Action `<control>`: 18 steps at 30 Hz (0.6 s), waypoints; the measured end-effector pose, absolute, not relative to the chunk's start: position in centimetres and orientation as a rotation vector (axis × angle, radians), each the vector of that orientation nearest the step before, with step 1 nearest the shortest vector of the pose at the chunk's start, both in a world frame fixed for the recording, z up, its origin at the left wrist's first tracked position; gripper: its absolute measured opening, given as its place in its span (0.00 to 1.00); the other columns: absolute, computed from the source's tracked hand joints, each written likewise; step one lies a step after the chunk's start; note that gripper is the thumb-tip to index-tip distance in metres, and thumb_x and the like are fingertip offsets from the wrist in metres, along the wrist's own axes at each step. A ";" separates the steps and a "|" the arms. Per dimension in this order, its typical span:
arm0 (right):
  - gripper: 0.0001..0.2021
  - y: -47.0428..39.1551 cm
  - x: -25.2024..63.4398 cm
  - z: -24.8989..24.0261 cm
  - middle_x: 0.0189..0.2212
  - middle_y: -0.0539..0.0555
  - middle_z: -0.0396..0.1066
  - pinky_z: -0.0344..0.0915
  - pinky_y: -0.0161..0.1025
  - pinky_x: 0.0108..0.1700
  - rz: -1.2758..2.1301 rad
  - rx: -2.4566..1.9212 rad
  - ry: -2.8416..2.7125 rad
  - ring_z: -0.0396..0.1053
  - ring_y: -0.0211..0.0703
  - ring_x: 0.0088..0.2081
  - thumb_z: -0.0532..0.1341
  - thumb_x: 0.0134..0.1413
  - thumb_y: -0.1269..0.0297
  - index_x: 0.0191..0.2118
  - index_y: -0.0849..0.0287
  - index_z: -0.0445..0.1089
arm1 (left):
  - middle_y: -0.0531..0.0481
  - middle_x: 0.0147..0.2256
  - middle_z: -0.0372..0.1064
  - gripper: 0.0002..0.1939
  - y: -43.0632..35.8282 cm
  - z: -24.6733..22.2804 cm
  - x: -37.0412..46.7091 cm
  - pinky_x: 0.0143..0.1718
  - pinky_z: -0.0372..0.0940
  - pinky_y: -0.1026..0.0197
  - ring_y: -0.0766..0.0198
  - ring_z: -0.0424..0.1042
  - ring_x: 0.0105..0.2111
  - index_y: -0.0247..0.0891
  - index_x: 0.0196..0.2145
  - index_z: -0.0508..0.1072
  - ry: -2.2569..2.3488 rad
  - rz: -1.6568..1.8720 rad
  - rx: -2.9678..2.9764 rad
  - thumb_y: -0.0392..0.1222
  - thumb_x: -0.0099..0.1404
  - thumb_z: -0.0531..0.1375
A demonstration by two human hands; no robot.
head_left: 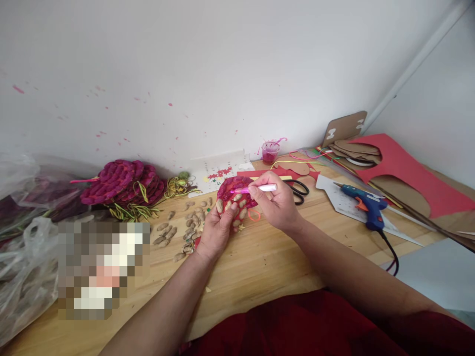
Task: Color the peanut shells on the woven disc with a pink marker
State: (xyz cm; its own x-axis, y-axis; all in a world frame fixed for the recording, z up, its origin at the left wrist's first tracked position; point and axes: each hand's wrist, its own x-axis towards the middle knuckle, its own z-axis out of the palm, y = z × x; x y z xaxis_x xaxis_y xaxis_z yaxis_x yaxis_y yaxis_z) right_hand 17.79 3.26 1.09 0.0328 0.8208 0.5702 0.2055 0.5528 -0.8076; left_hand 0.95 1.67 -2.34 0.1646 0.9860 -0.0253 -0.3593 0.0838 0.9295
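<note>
My left hand (218,228) grips the lower edge of a round red craft piece (227,186) covered with peanuts, some painted magenta and some still bare. In my right hand (276,200) is a paintbrush (267,188) with a white handle, and its magenta tip touches the craft piece. Several loose peanuts (191,222) lie on the table to the left of my left hand. Behind my right hand a pair of scissors (301,190) shows its black handles. The fingers of my left hand behind the piece are hidden.
A cup of magenta paint (270,154) stands by the wall. Finished-looking magenta discs (115,183) are stacked at left beside plastic bags (33,257). To the right lie a blue glue gun (365,202) with its cord, red card (401,168) and cardboard ovals (356,150).
</note>
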 end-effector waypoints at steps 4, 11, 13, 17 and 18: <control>0.09 3.3 17.8 1.1 0.31 0.50 0.74 0.66 0.40 0.36 0.567 -0.944 -1.504 0.69 0.41 0.32 0.64 0.66 0.56 0.37 0.54 0.69 | 0.57 0.28 0.66 0.17 1.8 -2.7 0.8 0.20 0.58 0.68 0.71 0.60 0.22 0.41 0.38 0.70 0.855 1.204 0.980 0.52 0.64 0.70; 0.08 3.0 17.7 1.4 0.32 0.50 0.73 0.66 0.41 0.37 0.489 -0.921 -1.554 0.69 0.40 0.32 0.63 0.66 0.58 0.37 0.55 0.69 | 0.57 0.28 0.66 0.17 1.8 -2.7 0.8 0.21 0.58 0.68 0.71 0.61 0.22 0.42 0.38 0.70 0.860 1.207 0.975 0.52 0.63 0.71; 0.08 2.9 17.7 1.4 0.32 0.50 0.73 0.66 0.41 0.37 0.485 -0.927 -1.557 0.69 0.40 0.32 0.63 0.66 0.58 0.37 0.55 0.69 | 0.57 0.28 0.67 0.17 1.7 -2.8 0.8 0.21 0.58 0.68 0.71 0.61 0.22 0.42 0.39 0.70 0.866 1.202 0.983 0.53 0.63 0.71; 0.07 3.1 17.8 1.5 0.31 0.50 0.75 0.66 0.41 0.38 0.486 -0.953 -1.533 0.70 0.41 0.32 0.64 0.66 0.59 0.37 0.55 0.68 | 0.56 0.29 0.68 0.16 1.7 -3.0 0.7 0.21 0.58 0.68 0.71 0.61 0.22 0.42 0.41 0.71 0.877 1.206 0.998 0.53 0.64 0.70; 0.07 3.1 17.8 1.5 0.31 0.50 0.75 0.67 0.41 0.39 0.488 -0.955 -1.525 0.70 0.41 0.32 0.64 0.66 0.59 0.37 0.55 0.68 | 0.56 0.29 0.68 0.16 1.7 -3.0 0.7 0.21 0.59 0.68 0.71 0.60 0.22 0.42 0.41 0.71 0.876 1.205 1.000 0.53 0.65 0.70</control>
State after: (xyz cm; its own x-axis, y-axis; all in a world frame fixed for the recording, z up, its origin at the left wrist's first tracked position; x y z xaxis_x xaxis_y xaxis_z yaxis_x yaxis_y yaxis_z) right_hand 17.84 3.08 1.48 0.0489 0.7908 0.6102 0.2893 0.5735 -0.7664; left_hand 0.71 1.73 -3.01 0.1575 0.9873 -0.0184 -0.3223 0.0690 0.9441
